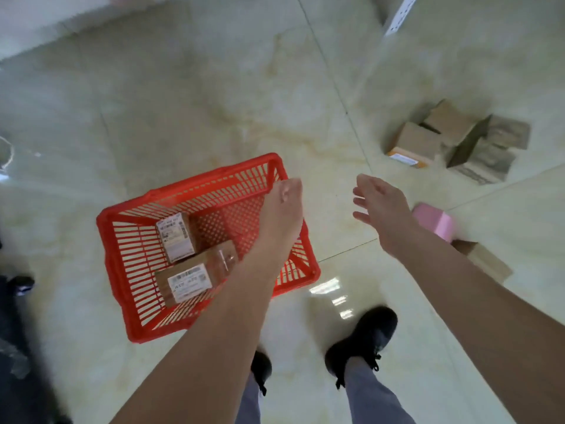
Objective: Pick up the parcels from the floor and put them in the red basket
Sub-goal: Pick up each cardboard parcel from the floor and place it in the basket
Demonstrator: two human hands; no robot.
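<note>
The red basket (122, 270) sits left of centre on the tiled floor. Two labelled cardboard parcels lie in it: a small one (175, 237) and a longer one (195, 276). My left hand (282, 209) reaches over the basket's far right rim, its fingers curled down around it. To the right of the basket, my right hand (382, 209) hovers in the air with straight, spread fingers and holds nothing. Behind my right wrist lie a pink parcel (434, 220) and a brown box (486, 261). A cluster of cardboard parcels (458, 139) lies further off at the right.
My two black shoes (363, 341) stand on the glossy floor just below the basket. Dark objects and crumpled plastic (15, 356) line the left edge. A white strip (400, 13) lies at the top right. The picture is blurred by movement.
</note>
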